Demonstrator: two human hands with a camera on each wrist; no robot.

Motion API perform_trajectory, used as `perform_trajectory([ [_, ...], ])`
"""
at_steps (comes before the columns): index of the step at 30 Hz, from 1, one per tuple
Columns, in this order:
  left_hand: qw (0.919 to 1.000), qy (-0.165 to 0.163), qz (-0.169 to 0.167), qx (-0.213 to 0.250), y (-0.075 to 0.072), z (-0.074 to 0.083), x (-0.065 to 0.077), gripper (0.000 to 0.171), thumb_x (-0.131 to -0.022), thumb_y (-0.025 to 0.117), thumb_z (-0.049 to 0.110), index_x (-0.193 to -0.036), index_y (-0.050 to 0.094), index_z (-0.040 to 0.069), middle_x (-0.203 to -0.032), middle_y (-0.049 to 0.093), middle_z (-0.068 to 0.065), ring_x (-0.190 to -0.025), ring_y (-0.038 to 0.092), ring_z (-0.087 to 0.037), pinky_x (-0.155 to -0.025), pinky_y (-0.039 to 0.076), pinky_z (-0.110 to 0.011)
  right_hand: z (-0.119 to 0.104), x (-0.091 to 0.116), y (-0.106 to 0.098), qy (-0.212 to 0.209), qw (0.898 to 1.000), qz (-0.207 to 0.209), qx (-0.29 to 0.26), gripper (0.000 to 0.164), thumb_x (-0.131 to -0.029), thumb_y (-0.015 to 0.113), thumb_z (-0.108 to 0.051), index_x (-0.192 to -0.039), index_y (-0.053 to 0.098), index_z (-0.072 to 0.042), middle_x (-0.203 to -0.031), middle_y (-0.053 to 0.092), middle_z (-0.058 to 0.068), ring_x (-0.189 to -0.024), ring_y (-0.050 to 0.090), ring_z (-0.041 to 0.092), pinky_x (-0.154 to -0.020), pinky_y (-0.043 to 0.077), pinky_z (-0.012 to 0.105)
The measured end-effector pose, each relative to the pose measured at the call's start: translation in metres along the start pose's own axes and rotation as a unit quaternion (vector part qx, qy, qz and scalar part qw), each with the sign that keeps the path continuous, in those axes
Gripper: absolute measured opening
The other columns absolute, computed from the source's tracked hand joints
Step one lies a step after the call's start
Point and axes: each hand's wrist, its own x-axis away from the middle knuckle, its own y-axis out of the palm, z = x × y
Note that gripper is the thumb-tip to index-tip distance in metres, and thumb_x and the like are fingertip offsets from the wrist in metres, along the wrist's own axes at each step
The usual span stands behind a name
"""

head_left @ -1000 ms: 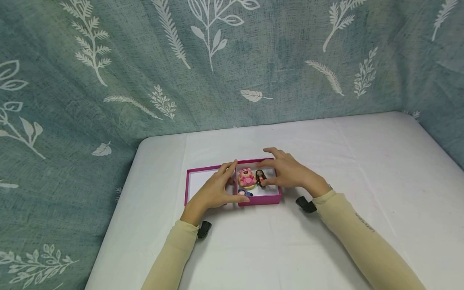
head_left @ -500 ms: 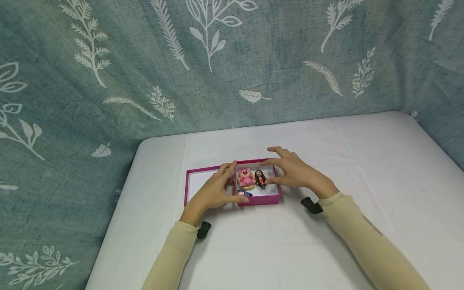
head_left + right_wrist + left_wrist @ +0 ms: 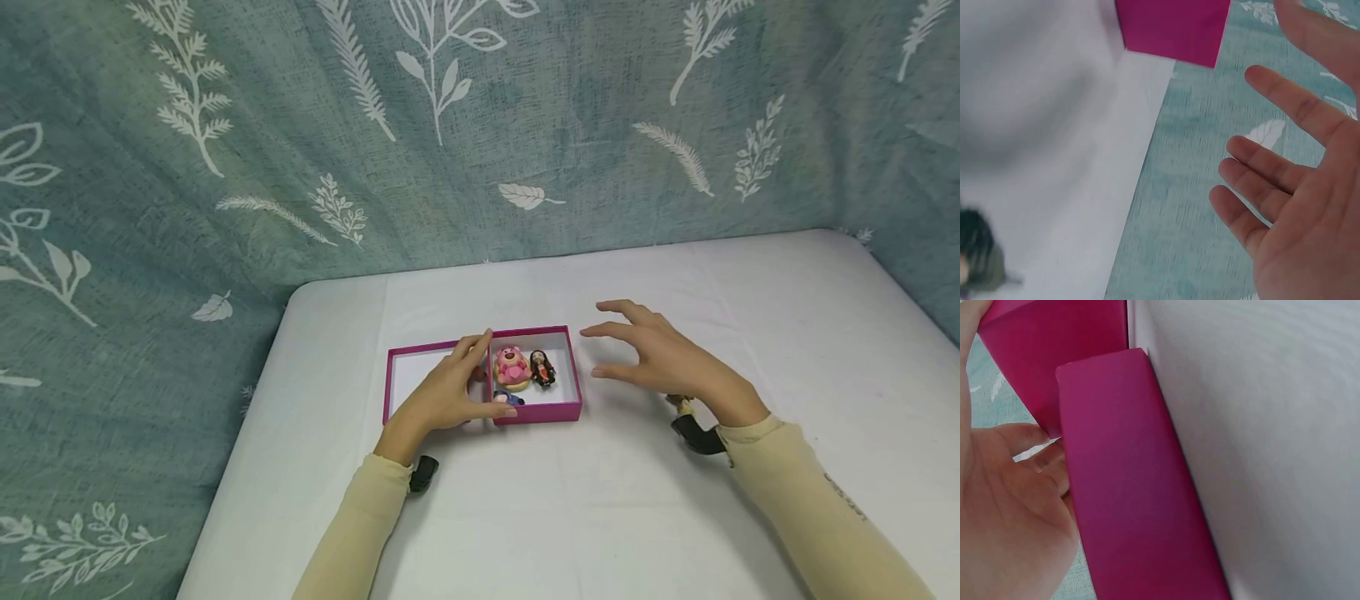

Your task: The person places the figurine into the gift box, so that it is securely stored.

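Observation:
My left hand (image 3: 442, 392) holds the left end of a magenta box (image 3: 538, 413), thumb over its front rim and fingertips at the back rim. In the left wrist view the fingers (image 3: 1029, 440) reach behind the box corner. Inside the box lie a pink bear figurine (image 3: 513, 367), a long-haired doll figurine (image 3: 542, 370) in red and black, and a small blue figurine (image 3: 508, 398) partly covered by the thumb. To the right of the box, my right hand (image 3: 660, 354) hovers with spread fingers and holds nothing; the right wrist view shows its bare palm.
A shallow magenta-rimmed lid (image 3: 412, 373), white inside, lies left of the box, partly under my left hand. Near my right wrist, a small yellowish and dark figurine (image 3: 681, 403) is partly hidden. A leaf-patterned curtain (image 3: 480, 133) hangs behind the white table (image 3: 525, 517).
My right hand has drawn out of the box and moved right, away from the doll figurine, which stays in the box. The small figurine near the right wrist has come into view. My left hand keeps its place.

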Motion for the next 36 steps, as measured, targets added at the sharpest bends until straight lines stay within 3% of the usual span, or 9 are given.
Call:
perform_trajectory([
  [11,1.0,0.003,0.001,-0.005,-0.001,-0.001,-0.002,0.117,-0.069,0.075,0.07,-0.157,0.006,0.035,-0.157,0.027,0.002,-0.137,0.043,-0.022,-0.11,0.04,-0.046,0.013,0.029,-0.006,0.018,0.998,0.051,0.026,0.048,-0.086,0.076,-0.034,-0.129,0.062,-0.018,-0.14,0.051,0.013,-0.124,0.05,0.04,-0.098,0.038,0.062],
  [22,1.0,0.002,-0.001,-0.007,-0.003,-0.002,-0.003,0.117,-0.069,0.076,0.069,-0.157,0.005,0.037,-0.158,0.027,0.002,-0.139,0.04,-0.023,-0.111,0.039,-0.047,0.028,0.048,-0.002,0.045,0.998,0.034,0.013,0.047,-0.084,0.078,-0.034,-0.121,0.063,-0.011,-0.136,0.053,0.016,-0.122,0.05,0.041,-0.094,0.043,0.061],
  [29,1.0,0.004,0.0,-0.005,-0.001,-0.003,-0.002,0.118,-0.069,0.075,0.07,-0.157,0.004,0.038,-0.158,0.026,0.002,-0.139,0.041,-0.023,-0.11,0.039,-0.047,0.037,0.056,0.002,0.09,0.995,-0.005,0.032,0.074,-0.076,0.077,-0.056,-0.126,0.057,-0.006,-0.131,0.051,0.019,-0.112,0.056,0.042,-0.086,0.048,0.058],
  [36,1.0,0.007,0.003,-0.005,0.0,-0.003,-0.002,0.119,-0.069,0.075,0.07,-0.158,0.007,0.032,-0.158,0.026,0.003,-0.137,0.042,-0.023,-0.11,0.04,-0.046,0.043,0.059,0.007,0.107,0.992,-0.042,0.047,0.099,-0.061,0.076,-0.074,-0.129,0.055,-0.005,-0.13,0.051,0.021,-0.107,0.057,0.041,-0.082,0.049,0.056],
])
